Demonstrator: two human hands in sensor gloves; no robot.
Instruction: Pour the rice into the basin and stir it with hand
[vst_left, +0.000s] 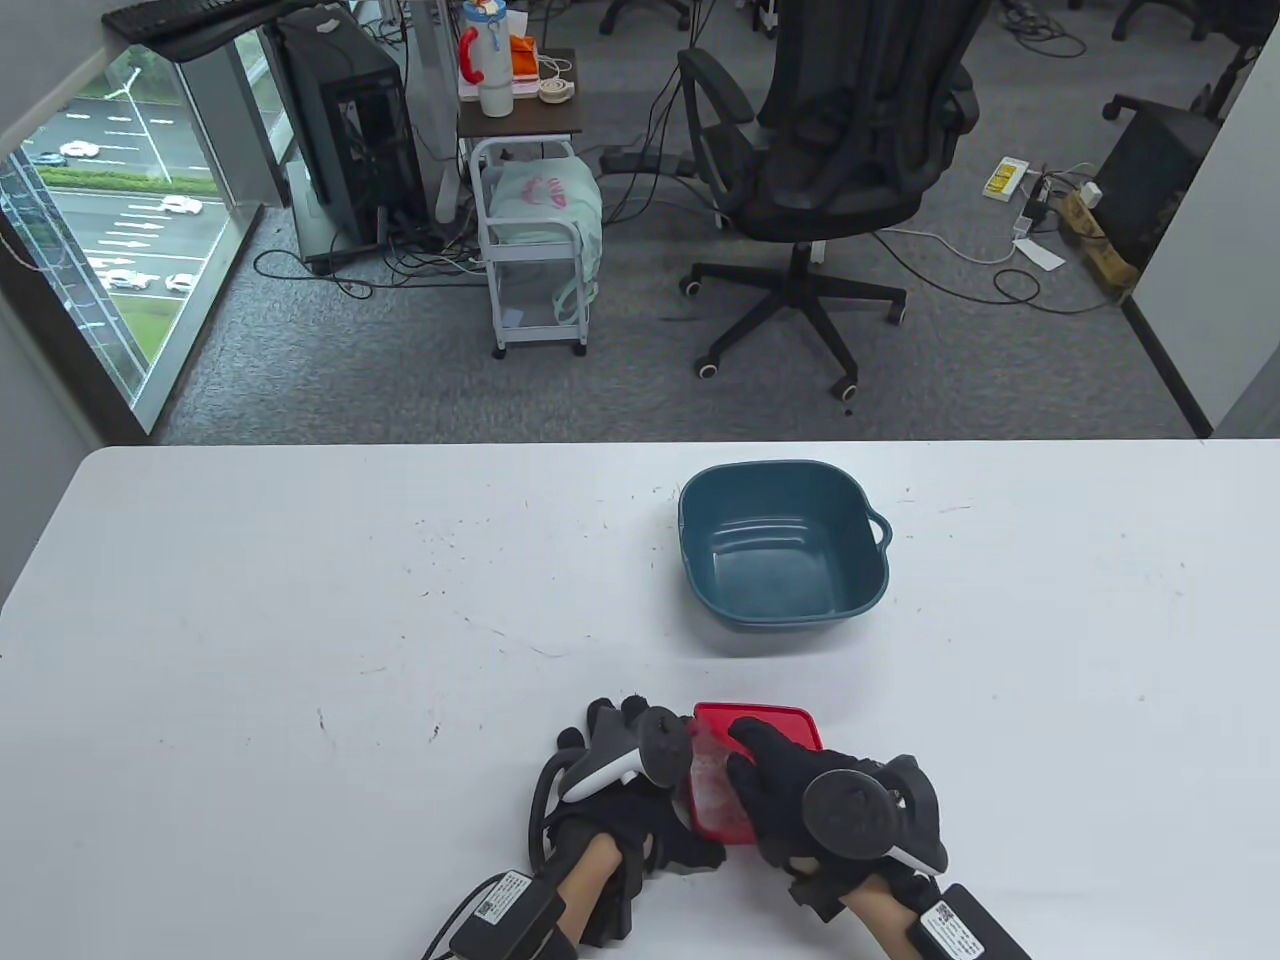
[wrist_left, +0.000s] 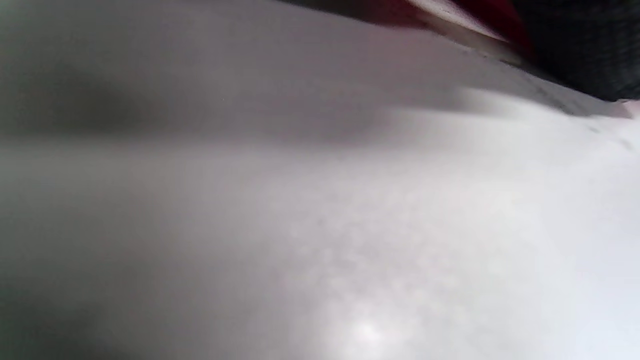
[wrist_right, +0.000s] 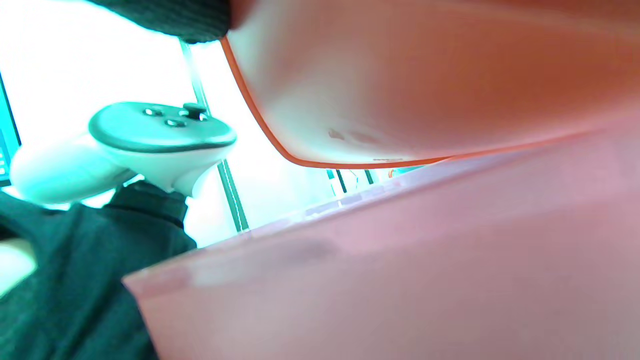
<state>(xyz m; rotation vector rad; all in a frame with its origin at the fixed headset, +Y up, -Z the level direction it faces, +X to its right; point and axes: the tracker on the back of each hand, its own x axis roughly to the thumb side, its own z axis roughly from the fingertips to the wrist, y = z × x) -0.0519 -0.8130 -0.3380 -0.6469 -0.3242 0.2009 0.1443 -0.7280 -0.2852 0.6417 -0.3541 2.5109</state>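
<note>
A teal basin (vst_left: 782, 545) stands empty on the white table (vst_left: 300, 600), right of centre. Near the front edge sits a clear box of rice (vst_left: 712, 795) with a red lid (vst_left: 765, 722). My left hand (vst_left: 640, 765) is against the box's left side, its fingers mostly hidden behind the tracker. My right hand (vst_left: 775, 765) curls over the lid's near edge and has it tilted up off the box. In the right wrist view the lid's underside (wrist_right: 425, 75) hangs above the box wall (wrist_right: 400, 280), with the left hand's tracker (wrist_right: 160, 130) beyond. The left wrist view is mostly blurred table (wrist_left: 320, 225).
The basin is about a hand's length beyond the box, slightly to the right. Bare tabletop lies on both sides. Past the far edge are an office chair (vst_left: 840, 150) and a small white cart (vst_left: 535, 240) on the floor.
</note>
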